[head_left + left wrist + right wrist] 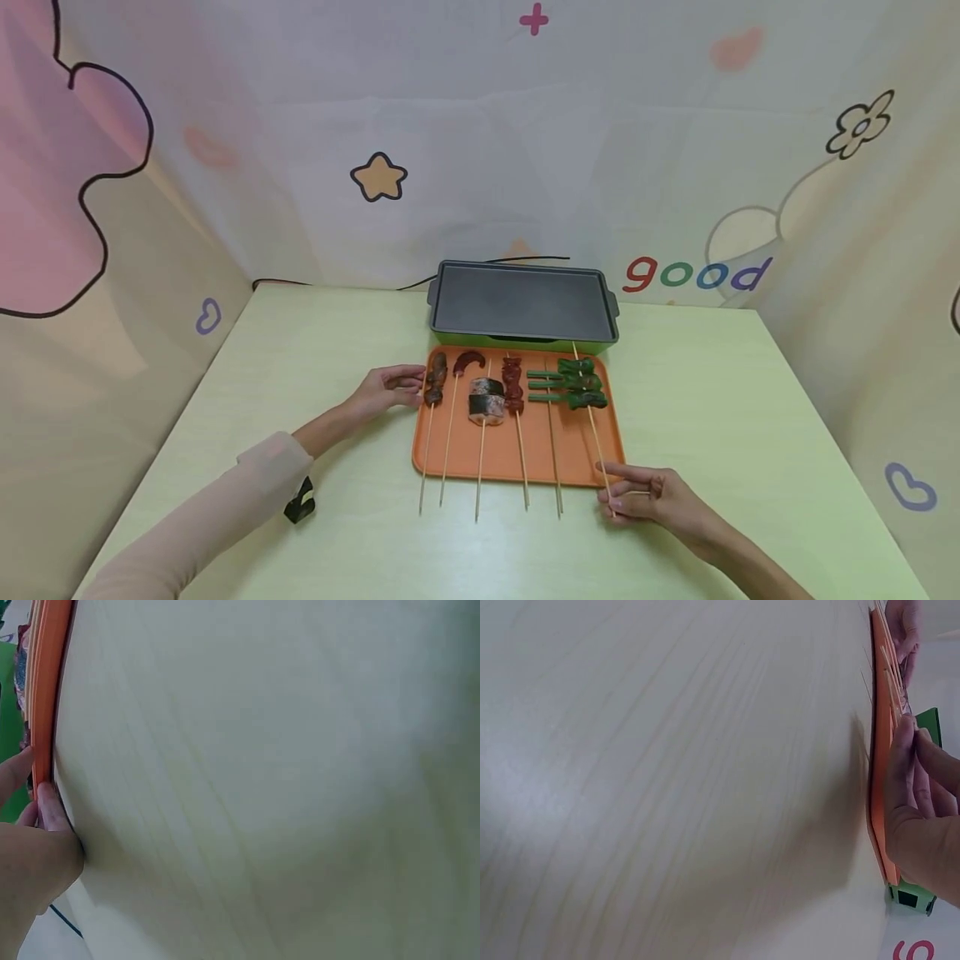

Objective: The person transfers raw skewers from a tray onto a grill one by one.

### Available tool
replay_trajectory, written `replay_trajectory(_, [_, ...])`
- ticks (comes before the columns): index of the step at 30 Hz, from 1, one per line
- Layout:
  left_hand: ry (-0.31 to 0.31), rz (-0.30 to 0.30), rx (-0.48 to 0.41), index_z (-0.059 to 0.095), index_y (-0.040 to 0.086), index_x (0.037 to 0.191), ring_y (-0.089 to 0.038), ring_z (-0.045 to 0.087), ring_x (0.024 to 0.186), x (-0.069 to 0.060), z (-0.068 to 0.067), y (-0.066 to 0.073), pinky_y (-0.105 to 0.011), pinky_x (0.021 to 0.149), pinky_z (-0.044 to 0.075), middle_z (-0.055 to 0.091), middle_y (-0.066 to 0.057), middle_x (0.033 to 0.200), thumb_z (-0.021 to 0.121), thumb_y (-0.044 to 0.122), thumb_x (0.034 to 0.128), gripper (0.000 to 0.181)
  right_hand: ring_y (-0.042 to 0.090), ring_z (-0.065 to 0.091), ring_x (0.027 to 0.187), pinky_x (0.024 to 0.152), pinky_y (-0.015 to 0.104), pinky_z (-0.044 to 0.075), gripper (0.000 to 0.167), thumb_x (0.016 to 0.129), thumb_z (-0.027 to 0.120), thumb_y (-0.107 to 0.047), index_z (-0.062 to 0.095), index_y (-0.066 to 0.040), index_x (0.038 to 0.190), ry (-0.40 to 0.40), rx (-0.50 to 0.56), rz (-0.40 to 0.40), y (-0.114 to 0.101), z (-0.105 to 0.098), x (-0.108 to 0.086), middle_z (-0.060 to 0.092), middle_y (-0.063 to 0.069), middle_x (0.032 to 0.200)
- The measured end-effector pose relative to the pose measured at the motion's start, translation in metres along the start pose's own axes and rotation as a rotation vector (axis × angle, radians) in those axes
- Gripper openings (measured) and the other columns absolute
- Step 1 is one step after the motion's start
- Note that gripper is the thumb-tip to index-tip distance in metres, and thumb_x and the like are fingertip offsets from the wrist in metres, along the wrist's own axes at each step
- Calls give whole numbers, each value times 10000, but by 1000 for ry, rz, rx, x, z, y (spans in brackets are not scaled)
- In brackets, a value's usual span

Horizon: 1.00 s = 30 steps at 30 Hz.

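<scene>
My right hand (660, 504) pinches the lower stick of a skewer of green leafy vegetables (581, 383) at the right end of an orange tray (457, 450). At the opposite end, my left hand (386, 390) touches the tray's rim with fairly straight fingers, beside a skewer of brown pieces (435, 379). Between them lie a dark red curved piece on a stick (471, 360), a white piece with black bands (486, 402) and a dark red meat skewer (513, 385). Another bare stick (556, 467) runs beneath the green stems.
Directly behind the tray stands a green electric griddle with a dark flat plate (525, 300). A black cord (420, 283) runs behind it along the fabric backdrop (480, 183). A small black object (300, 502) shows by the left sleeve. Stick ends overhang the tray's front edge.
</scene>
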<state>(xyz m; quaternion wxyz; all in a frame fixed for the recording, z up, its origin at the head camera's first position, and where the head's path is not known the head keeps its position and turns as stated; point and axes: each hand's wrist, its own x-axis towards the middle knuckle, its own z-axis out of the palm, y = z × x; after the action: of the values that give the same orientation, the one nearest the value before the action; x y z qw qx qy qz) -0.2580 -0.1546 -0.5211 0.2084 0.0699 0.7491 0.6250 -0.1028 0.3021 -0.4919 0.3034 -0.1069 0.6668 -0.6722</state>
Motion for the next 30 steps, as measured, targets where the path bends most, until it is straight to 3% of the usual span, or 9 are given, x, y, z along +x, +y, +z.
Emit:
replay_trajectory(9, [6, 5, 6, 500, -51, 1471, -281, 600, 1272, 0, -1, -1, -166, 935, 560, 517, -255, 1505, 702, 6, 928, 582, 121, 746, 1020, 859, 256, 624, 601, 1002, 621, -51, 336, 206, 1465, 11, -66, -46, -8, 5, 8, 764, 56, 1174])
replay_trajectory(19, [12, -11, -17, 523, -37, 1459, -76, 639, 1108, 0, -1, -1, -167, 910, 572, 581, -240, 1444, 712, -1, 919, 574, 71, 729, 1000, 869, 222, 611, 626, 1003, 629, -73, 329, 206, 1476, 71, -94, -67, -19, 10, 28, 755, -8, 1122])
replay_trajectory(30, [9, 4, -22, 520, -45, 1458, -93, 633, 1116, 0, -1, -3, -164, 901, 574, 576, -253, 1442, 707, -11, 919, 571, 91, 712, 1092, 939, 235, 593, 635, 1027, 602, -93, 297, 160, 1523, 164, -91, -125, -39, 14, 51, 719, -2, 1166])
